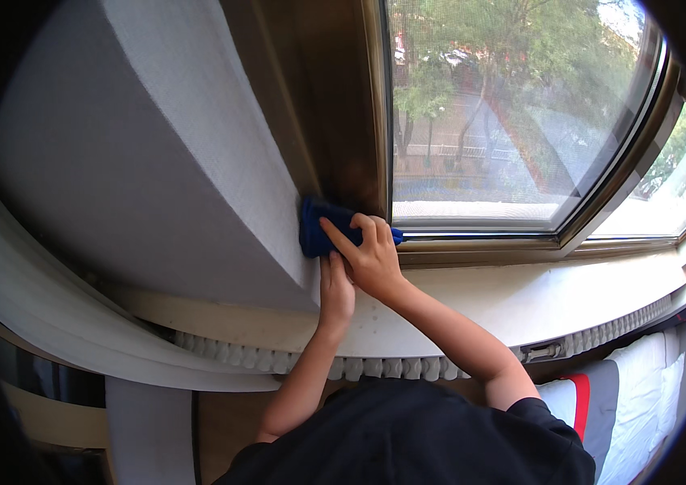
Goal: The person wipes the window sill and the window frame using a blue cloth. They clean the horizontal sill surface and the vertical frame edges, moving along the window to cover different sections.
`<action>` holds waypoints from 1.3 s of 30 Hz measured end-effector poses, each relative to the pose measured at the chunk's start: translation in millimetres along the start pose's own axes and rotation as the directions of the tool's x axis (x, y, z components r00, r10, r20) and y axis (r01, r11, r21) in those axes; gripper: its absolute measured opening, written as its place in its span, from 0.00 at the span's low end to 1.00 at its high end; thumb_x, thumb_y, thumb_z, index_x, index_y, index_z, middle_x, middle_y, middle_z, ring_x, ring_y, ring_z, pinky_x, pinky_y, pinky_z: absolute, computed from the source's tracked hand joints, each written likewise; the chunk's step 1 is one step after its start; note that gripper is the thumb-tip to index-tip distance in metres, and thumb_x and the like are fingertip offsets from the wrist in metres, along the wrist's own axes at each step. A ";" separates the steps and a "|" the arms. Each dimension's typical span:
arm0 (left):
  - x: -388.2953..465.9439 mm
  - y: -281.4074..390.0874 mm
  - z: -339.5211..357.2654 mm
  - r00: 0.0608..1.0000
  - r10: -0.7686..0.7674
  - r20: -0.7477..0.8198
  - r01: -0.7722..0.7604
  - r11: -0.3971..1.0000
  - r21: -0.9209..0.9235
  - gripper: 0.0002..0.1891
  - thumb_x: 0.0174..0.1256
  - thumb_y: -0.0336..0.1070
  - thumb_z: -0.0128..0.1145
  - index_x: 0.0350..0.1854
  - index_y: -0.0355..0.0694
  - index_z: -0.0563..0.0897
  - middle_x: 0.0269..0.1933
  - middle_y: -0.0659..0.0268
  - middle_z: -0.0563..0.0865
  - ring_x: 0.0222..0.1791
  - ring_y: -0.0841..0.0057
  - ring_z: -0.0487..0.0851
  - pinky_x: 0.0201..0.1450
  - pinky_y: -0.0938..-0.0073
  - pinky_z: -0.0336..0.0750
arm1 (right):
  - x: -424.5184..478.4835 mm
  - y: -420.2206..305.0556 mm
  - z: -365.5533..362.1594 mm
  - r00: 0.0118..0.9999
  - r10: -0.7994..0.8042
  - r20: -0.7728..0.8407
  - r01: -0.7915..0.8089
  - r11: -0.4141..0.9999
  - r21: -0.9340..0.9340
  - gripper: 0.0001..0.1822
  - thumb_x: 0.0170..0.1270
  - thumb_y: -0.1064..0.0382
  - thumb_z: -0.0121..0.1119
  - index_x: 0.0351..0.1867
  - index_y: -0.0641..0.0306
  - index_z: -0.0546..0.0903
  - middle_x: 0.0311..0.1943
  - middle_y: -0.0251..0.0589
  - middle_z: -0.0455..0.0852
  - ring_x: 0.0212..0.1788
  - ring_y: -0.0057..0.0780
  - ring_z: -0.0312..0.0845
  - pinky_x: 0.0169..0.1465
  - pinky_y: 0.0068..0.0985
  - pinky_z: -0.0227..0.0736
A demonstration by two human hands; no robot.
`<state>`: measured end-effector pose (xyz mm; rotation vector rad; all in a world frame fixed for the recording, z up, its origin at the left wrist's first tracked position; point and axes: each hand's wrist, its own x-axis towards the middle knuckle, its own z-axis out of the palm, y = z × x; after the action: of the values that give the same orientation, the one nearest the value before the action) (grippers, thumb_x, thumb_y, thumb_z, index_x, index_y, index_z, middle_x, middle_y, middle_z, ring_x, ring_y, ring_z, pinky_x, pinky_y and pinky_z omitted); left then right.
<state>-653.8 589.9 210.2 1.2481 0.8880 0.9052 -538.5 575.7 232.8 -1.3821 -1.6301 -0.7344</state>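
A folded blue cloth (317, 233) lies against the lower left corner of the brown window frame (343, 121), beside the pale wall edge. My right hand (374, 254) is on top of it, index finger stretched over the fabric and the other fingers bent. A blue end of the cloth pokes out past those fingers, next to the lower frame rail. Below, my left hand (338, 297) points upward with its fingertips at the cloth's lower edge. Part of that hand is hidden behind the right one, so its grip is unclear.
A white windowsill (476, 297) runs under the frame, above a ribbed radiator (373, 368). The wall corner (209, 170) juts out on the left. Window glass with a mesh screen (488, 121) fills the upper right. White bedding (640, 388) lies at the lower right.
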 end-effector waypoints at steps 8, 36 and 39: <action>5.8 19.7 -5.0 0.969 -0.236 0.070 0.245 0.946 -0.214 0.46 0.82 0.81 0.32 0.82 0.47 0.71 0.73 0.61 0.85 0.70 0.70 0.84 0.69 0.58 0.78 | -6.9 7.0 0.3 0.957 -0.178 0.228 0.204 0.974 -0.097 0.30 0.62 0.61 0.66 0.69 0.51 0.85 0.58 0.42 0.79 0.59 0.43 0.74 0.58 0.35 0.74; 24.2 -7.6 -8.8 0.944 -0.256 0.209 0.322 0.856 -0.405 0.35 0.88 0.72 0.36 0.76 0.49 0.77 0.56 0.57 0.94 0.55 0.71 0.92 0.59 0.61 0.83 | 15.1 10.9 -31.2 0.971 -0.071 0.229 0.050 0.994 0.096 0.35 0.52 0.59 0.73 0.66 0.61 0.85 0.59 0.41 0.82 0.61 0.42 0.79 0.63 0.38 0.76; 19.0 -31.7 -5.3 0.945 -0.257 0.201 0.319 0.857 -0.404 0.34 0.88 0.71 0.37 0.73 0.49 0.78 0.52 0.58 0.94 0.51 0.71 0.92 0.55 0.61 0.82 | -11.7 19.8 -26.8 0.961 -0.152 0.232 0.139 0.988 0.071 0.37 0.49 0.58 0.74 0.67 0.60 0.85 0.59 0.41 0.82 0.61 0.43 0.79 0.63 0.39 0.75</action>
<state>-649.0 606.4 177.0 0.7563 0.6891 0.7113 -512.8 551.5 233.1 -1.3631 -1.9414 -0.6218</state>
